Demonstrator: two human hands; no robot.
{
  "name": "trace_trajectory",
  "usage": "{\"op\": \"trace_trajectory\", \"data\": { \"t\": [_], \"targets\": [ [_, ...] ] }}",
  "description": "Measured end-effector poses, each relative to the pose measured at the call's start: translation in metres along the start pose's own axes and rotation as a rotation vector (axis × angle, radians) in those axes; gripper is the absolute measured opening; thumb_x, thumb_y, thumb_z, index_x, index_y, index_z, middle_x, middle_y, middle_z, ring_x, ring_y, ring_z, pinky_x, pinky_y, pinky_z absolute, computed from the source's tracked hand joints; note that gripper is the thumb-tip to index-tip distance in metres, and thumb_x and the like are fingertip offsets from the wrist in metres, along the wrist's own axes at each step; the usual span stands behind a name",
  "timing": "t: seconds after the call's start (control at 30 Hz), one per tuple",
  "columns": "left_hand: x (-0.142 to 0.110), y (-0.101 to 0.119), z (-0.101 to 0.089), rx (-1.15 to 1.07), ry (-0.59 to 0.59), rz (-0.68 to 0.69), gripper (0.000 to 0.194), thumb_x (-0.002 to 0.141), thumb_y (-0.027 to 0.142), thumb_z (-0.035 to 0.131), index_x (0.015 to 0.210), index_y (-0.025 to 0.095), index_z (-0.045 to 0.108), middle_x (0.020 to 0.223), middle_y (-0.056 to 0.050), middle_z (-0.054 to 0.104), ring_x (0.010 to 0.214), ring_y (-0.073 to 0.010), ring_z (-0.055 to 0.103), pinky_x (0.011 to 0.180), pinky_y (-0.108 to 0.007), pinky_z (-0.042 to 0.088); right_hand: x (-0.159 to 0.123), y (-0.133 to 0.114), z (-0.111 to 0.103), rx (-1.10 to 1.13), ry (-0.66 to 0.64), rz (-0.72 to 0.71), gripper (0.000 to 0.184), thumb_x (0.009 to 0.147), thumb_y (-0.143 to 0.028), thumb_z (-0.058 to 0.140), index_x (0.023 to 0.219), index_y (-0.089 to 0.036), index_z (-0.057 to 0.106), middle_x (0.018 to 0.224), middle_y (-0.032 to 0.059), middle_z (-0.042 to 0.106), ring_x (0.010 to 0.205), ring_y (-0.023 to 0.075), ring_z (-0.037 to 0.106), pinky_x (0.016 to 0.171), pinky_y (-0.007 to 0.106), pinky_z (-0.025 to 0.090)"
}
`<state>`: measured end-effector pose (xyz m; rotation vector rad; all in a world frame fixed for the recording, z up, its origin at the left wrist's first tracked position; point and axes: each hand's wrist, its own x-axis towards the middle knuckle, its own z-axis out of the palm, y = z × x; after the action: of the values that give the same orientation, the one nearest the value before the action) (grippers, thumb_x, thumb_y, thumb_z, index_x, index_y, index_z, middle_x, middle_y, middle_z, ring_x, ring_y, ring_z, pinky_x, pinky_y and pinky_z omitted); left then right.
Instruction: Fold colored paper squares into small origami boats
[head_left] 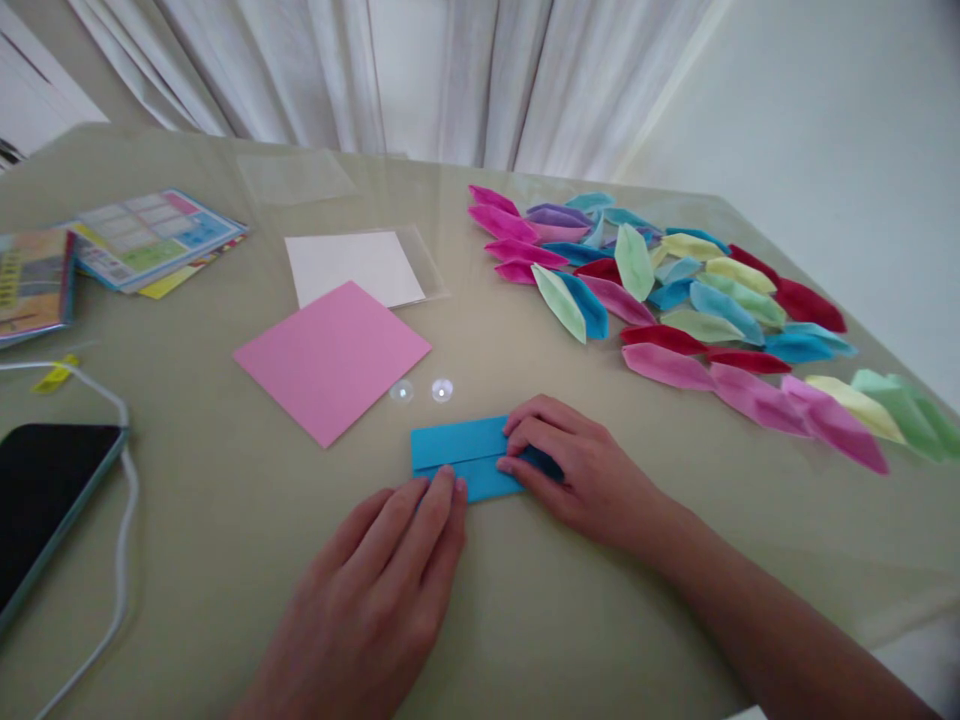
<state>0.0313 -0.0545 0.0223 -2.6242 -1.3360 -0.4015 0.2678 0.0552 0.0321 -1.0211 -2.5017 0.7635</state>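
A blue sheet of paper [459, 452], folded into a narrow strip, lies on the table in front of me. My left hand [375, 590] rests flat with its fingertips on the strip's near edge. My right hand [577, 470] presses down on the strip's right end, fingers laid flat over it and hiding that end. Neither hand lifts the paper.
A pink square sheet [330, 355] and a white sheet in a clear sleeve [352, 265] lie beyond the strip. Several folded paper boats [675, 300] in many colours spread over the right. Printed booklets [150, 235], a phone [45, 500] and a white cable [120, 560] sit left.
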Motion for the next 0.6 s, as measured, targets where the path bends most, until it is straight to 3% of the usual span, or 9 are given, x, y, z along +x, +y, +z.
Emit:
{"op": "trace_trajectory", "data": {
  "t": [0.17, 0.37, 0.6],
  "targets": [
    [0.001, -0.002, 0.001, -0.036, 0.002, 0.021, 0.045, 0.099, 0.003, 0.039, 0.136, 0.003, 0.064, 0.145, -0.017, 0.067, 0.131, -0.0325, 0.062, 0.111, -0.047, 0.041, -0.002, 0.000, 0.002, -0.006, 0.019, 0.006, 0.008, 0.103, -0.025, 0.064, 0.099, -0.019, 0.062, 0.108, 0.0082, 0.066, 0.099, 0.0226, 0.063, 0.089, 0.036, 0.052],
    [-0.001, -0.003, 0.001, -0.008, -0.021, 0.029, 0.045, 0.099, 0.004, 0.039, 0.137, 0.006, 0.064, 0.144, -0.016, 0.068, 0.131, -0.0327, 0.063, 0.106, -0.047, 0.048, -0.003, 0.002, 0.000, -0.064, 0.087, 0.062, 0.014, 0.100, -0.024, 0.068, 0.091, -0.019, 0.059, 0.104, 0.0078, 0.065, 0.097, 0.0232, 0.062, 0.087, 0.036, 0.051],
    [0.001, -0.009, -0.002, -0.020, -0.062, 0.041, 0.049, 0.094, 0.002, 0.037, 0.131, 0.009, 0.069, 0.141, -0.015, 0.070, 0.126, -0.0341, 0.066, 0.100, -0.049, 0.056, -0.003, 0.004, -0.009, -0.105, 0.044, 0.121, 0.019, 0.100, -0.027, 0.071, 0.088, -0.019, 0.058, 0.100, 0.0047, 0.062, 0.092, 0.0202, 0.061, 0.083, 0.033, 0.048]
  ]
}}
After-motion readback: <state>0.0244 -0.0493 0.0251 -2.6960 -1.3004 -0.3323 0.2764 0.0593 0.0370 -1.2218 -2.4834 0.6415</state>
